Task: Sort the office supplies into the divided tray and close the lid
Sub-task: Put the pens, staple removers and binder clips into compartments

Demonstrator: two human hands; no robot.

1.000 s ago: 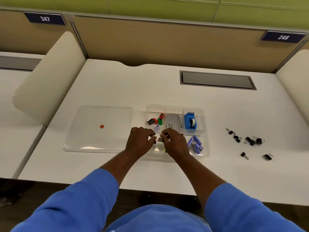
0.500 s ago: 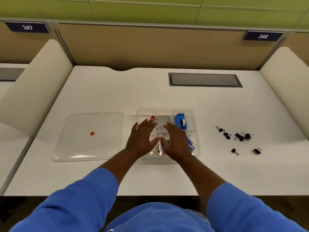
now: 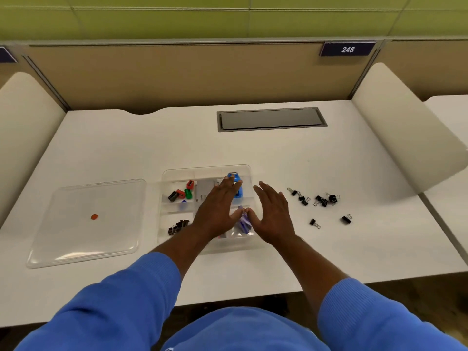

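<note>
A clear divided tray sits mid-desk. It holds coloured sharpeners, a blue tape dispenser, black binder clips and purple pieces. My left hand hovers over the tray's middle, fingers straight, holding nothing. To its right, my right hand is spread flat over the tray's right edge and is empty too. Several loose black binder clips lie on the desk right of the tray. The clear lid lies flat to the left with an orange dot on it.
A grey cable hatch is set into the white desk behind the tray. Cream side dividers curve up at both sides. A tan partition runs along the back.
Both hands have opened, spread apart and shifted right and forward over the tray. The item pinched between them a second ago is released. The camera view has swung left to right.
</note>
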